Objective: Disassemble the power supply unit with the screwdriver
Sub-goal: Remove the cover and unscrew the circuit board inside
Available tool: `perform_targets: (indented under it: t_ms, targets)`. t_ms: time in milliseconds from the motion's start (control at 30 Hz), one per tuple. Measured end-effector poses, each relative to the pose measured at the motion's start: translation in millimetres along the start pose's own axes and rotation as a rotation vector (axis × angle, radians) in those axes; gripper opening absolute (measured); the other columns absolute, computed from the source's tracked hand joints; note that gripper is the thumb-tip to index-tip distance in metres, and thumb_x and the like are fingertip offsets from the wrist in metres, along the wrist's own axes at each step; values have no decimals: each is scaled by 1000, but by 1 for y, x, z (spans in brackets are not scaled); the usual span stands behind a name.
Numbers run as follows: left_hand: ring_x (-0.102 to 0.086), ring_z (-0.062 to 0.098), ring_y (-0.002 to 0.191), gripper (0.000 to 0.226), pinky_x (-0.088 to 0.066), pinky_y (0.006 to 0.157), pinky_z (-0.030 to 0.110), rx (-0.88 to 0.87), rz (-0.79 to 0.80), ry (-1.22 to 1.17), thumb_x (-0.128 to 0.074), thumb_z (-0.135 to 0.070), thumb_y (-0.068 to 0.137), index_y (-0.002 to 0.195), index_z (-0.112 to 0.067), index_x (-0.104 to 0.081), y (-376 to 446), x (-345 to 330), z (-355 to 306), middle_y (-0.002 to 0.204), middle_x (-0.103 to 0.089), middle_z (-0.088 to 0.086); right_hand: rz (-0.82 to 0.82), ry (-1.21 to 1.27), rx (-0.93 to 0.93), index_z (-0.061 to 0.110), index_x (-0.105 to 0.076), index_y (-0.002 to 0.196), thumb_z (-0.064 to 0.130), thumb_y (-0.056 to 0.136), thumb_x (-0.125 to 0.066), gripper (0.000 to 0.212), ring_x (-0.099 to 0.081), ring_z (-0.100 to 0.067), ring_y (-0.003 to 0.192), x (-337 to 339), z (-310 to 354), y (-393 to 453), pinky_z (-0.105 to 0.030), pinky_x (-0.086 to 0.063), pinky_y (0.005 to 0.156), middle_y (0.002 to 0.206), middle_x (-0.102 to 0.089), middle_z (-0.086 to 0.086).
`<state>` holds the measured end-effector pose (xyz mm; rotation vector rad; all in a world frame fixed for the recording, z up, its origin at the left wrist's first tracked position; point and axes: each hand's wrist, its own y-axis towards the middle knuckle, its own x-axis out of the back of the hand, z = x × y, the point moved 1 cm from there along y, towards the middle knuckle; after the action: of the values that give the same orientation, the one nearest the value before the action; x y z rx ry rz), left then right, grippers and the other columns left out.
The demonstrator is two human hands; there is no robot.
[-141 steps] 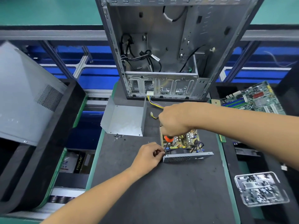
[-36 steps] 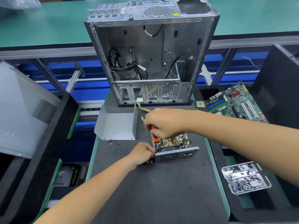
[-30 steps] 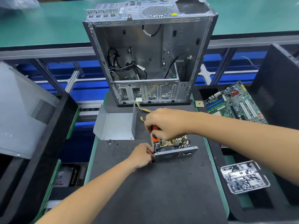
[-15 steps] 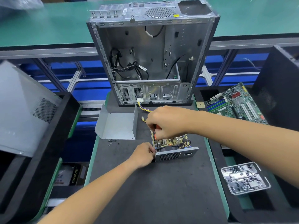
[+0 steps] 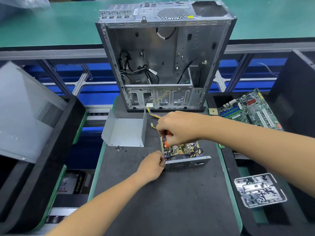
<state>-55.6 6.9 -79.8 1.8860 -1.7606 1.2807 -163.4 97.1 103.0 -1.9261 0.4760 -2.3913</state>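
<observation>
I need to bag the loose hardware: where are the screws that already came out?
In the head view, the loose screws lie in a small cluster on the black mat, left of the power supply unit, just in front of the removed metal cover.

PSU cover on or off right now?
Off. The power supply unit shows its bare circuit board, and the bent grey metal cover lies apart to its left.

Under both hands, matt black foam-like mat point(image 5: 170, 201), faintly rough. Beside left hand point(image 5: 150, 167), perforated bare-metal grille of power supply unit point(image 5: 185, 163), dull grey. In right hand point(image 5: 177, 127), glossy orange plastic screwdriver point(image 5: 167, 138) handle. Left of it, smooth matt sheet-metal cover point(image 5: 126, 132).
</observation>
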Motion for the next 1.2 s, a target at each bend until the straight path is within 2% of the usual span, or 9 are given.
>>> perform_targets:
  t_ms: [267,467,567,667,800,933,1033,1100,1200]
  targets:
    - [-58,20,80,2,-49,74,34,-81,-28,26,-49,-16,90,89,-18,-49,4,4,8,82,-58,-3,-24,18,-10,17,-63,83,15,75,-56,10,-53,-20,78,-2,-2,0,-32,-45,64,90,-62,1]
    - [-46,-1,51,16,-38,53,12,-36,-157,-215,-55,-9,89,84,-24,-54,-1,-1,14,62,-53,-11,-27,35,-29,18,-64,82,15,73,-57,11,-54,-20,76,-2,-7,-2,-31,-45,61,87,-64,1]
    - [-45,1,54,13,-41,56,9,-56,-210,-322,-59,-6,87,89,-19,-59,-6,-1,19,71,-59,-5,-35,44,-30,18,-63,82,16,73,-57,11,-54,-20,76,-3,-8,-3,-32,-48,63,88,-63,1]
    - [-50,9,59,10,-46,60,18,-67,-220,-391,-66,-13,84,87,-20,-61,-9,-5,19,73,-62,-1,-45,44,-18,17,-63,82,15,74,-56,11,-54,-21,76,-4,-5,-2,-34,-48,65,88,-61,2]
    - [-42,1,53,10,-40,56,10,-51,-225,-398,-68,-12,83,84,-20,-62,-6,-5,18,66,-55,-9,-56,-15,30,17,-60,82,15,77,-54,8,-47,-19,72,-5,1,0,-31,-38,60,84,-52,5]
    - [-41,0,50,23,-39,56,8,-79,-201,-419,-66,-7,81,80,-29,-57,-6,-3,18,63,-55,-12,-33,-200,139,12,-56,86,17,84,-50,9,-39,-20,70,-7,13,1,-30,-27,60,90,-54,-2]
    - [-42,-1,47,32,-36,52,7,-74,-223,-403,-67,-5,80,71,-32,-51,-6,-3,18,55,-52,-14,65,-331,224,11,-53,91,21,92,-46,12,-52,-26,77,-15,24,1,-34,-37,64,98,-54,-5]
    - [-42,-1,46,40,-34,49,7,-48,-257,-388,-68,-6,79,60,-31,-44,-6,-2,17,46,-44,-15,104,-388,270,11,-56,97,21,95,-46,14,-59,-28,85,-21,31,1,-39,-48,74,100,-54,-5]
    - [-39,0,44,45,-31,46,10,-57,-249,-367,-67,-8,79,57,-30,-35,-4,-2,17,41,-43,-17,116,-392,256,11,-57,95,21,93,-48,14,-60,-27,82,-21,34,4,-39,-49,74,97,-54,-4]
